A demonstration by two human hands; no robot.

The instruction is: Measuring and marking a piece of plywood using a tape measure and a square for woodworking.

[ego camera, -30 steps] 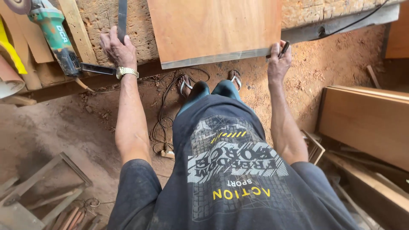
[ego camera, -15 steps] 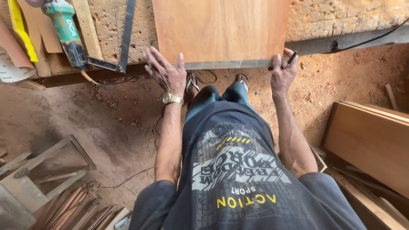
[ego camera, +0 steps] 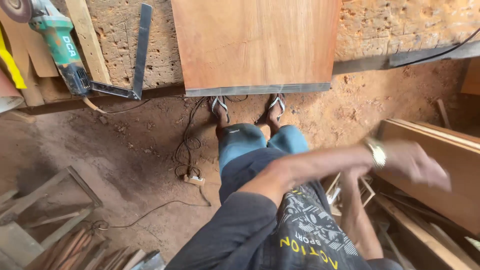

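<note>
Left hand [ego camera: 412, 162] is blurred, fingers spread loose, holding nothing I can make out – it reaches across the body over the boards [ego camera: 430, 150] stacked at right. Right hand is hidden below that arm, so its grip cannot be told. Going left to right: grinder [ego camera: 57, 42], steel square [ego camera: 137, 55] and panel [ego camera: 255, 42] lie on the bench [ego camera: 400, 25], the panel's near edge jutting over the feet – bare dirt floor [ego camera: 125, 145] lies open below, crossed by a cable [ego camera: 187, 150]
</note>
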